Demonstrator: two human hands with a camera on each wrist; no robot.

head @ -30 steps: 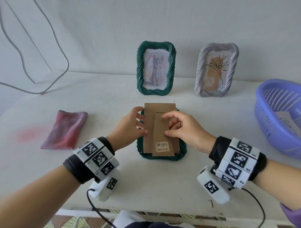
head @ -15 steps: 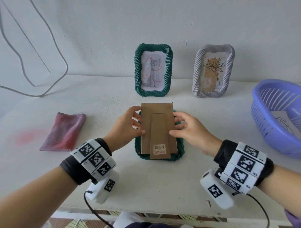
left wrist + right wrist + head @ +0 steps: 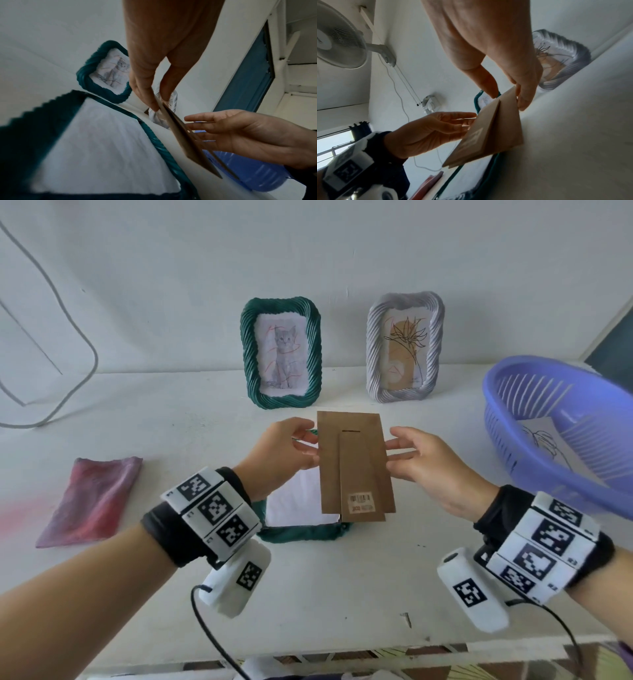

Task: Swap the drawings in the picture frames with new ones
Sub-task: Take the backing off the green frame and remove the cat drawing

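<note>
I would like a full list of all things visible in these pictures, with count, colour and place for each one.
cardboard backing: 1, brown, lifted above the face-down frame, held between both hands
face-down frame: 1, dark green, flat on the table, white sheet showing inside
cat frame: 1, dark green, upright at the wall
plant frame: 1, light grey, upright, right of the cat frame
basket: 1, blue-violet, right side, a line drawing inside
cloth: 1, red-pink, left on the table
table: 1, white
cable: 1, grey, on the wall at left
fan: 1, white, wall-mounted
left hand: pinches the backing's left edge
right hand: fingers at its right edge
</note>
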